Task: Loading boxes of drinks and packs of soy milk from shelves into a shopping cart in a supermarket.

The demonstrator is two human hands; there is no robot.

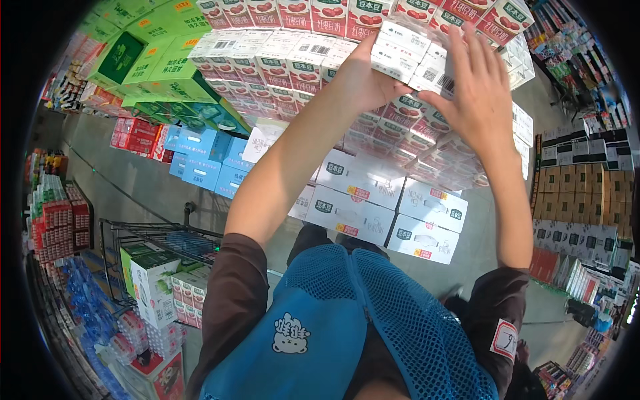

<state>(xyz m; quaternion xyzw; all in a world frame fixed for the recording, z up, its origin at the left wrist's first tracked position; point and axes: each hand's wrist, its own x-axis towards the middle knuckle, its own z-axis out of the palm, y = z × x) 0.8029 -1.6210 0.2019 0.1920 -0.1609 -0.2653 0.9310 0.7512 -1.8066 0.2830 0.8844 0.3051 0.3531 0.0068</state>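
Observation:
Between my two hands is a shrink-wrapped pack of small drink cartons, its white ends with printed codes facing me. My left hand grips the pack from its left and underneath. Against its right side lies my right hand, fingers stretched out and thumb at the near lower corner. The pack is over a tall stack of red-and-white soy milk cartons, wrapped in clear film. Part of that stack is hidden behind my forearms. White cartons with handles form the base of the display near my feet.
Green boxes and blue handled boxes adjoin on the left. A black wire cart stands at lower left, near a white-and-green box and more wrapped cartons. Stacked brown cases line the right.

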